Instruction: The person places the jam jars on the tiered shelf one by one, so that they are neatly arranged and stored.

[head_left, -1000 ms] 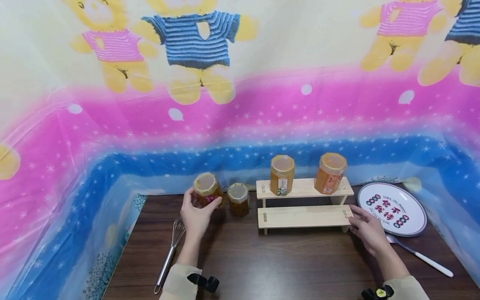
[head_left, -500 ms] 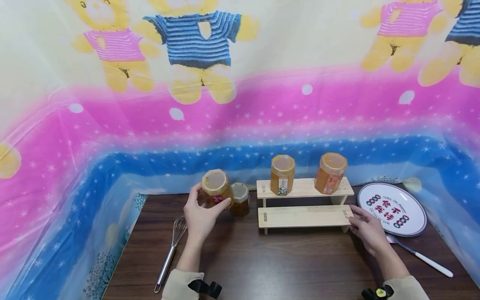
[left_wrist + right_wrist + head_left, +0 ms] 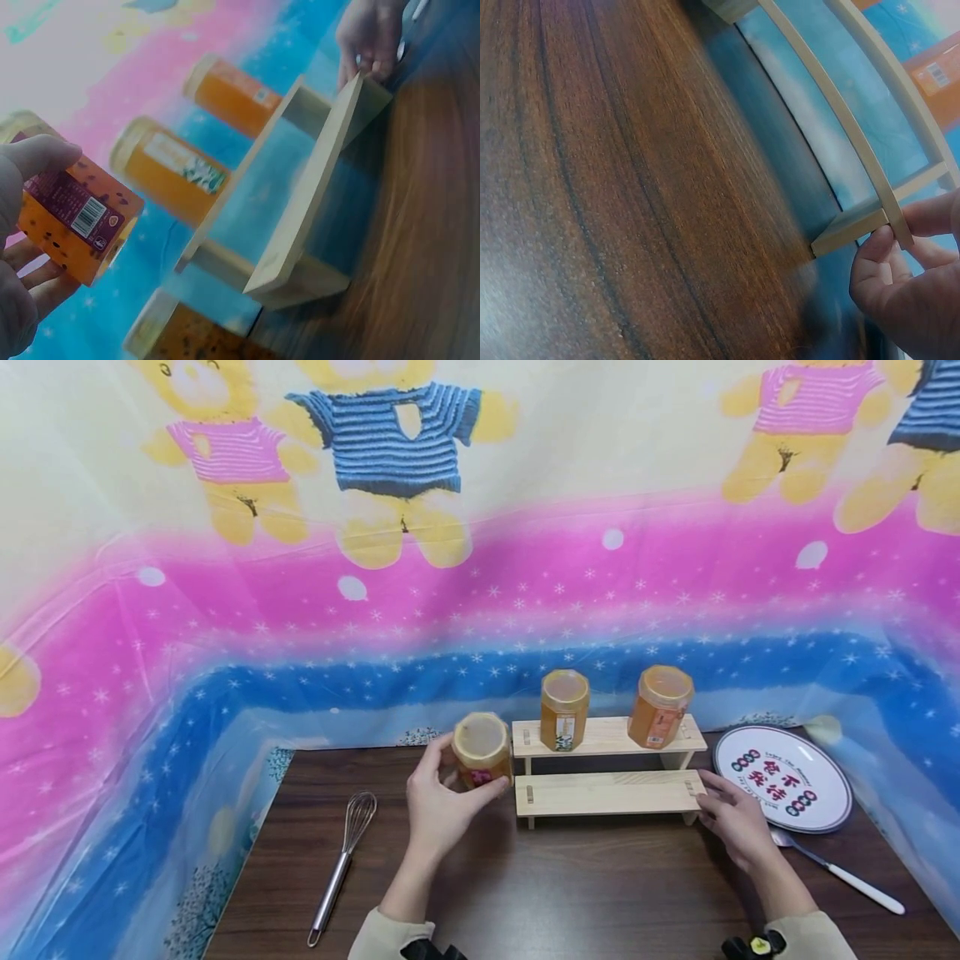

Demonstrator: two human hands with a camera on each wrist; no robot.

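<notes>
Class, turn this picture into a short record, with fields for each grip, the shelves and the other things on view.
Left-hand grip: holds a maroon-labelled jar just left of the wooden rack
Right-hand grip: pinches the right end of the lower shelf
Upper shelf: two amber jars, standing apart
Left side: whisk
Right side: plate; white-handled utensil
Partly seen: another jar beside the rack, left wrist view only

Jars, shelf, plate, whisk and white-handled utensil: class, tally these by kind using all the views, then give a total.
Jars: 4, one plain only in the left wrist view
Shelf: 1
Plate: 1
Whisk: 1
White-handled utensil: 1
Total: 8
</notes>
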